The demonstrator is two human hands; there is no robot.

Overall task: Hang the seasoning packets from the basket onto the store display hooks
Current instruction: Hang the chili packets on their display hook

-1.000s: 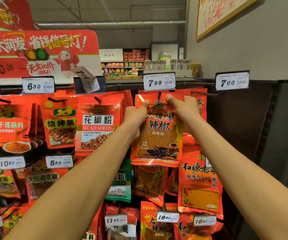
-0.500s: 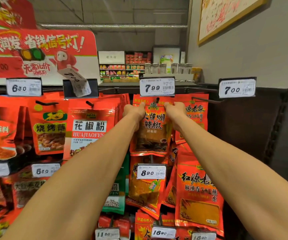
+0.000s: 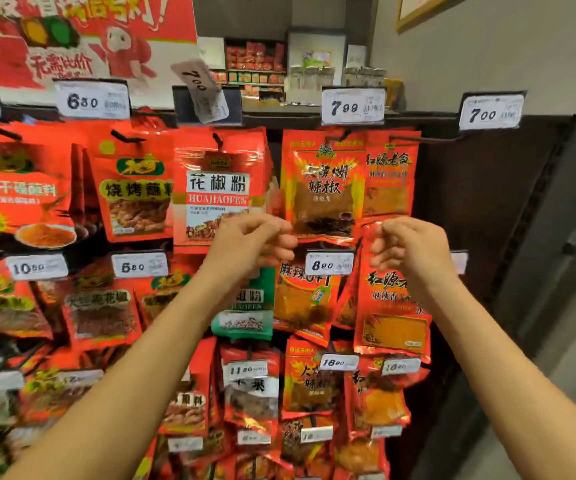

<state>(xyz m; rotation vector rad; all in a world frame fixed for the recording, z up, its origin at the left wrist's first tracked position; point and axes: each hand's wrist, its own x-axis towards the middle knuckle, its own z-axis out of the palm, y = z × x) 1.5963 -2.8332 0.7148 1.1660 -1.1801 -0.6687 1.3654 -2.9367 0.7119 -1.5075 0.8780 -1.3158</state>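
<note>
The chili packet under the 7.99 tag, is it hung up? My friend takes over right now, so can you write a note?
Left hand: holds nothing, fingers loosely curled, in front of the display.
Right hand: the same, holding nothing.
Chili powder packet: hangs on the top-row hook under the 7.99 price tag, touched by neither hand.
Done: that packet is on its hook.
Left: the basket is out of view, so how many packets remain cannot be told; fetch the next one and hang it.
</note>
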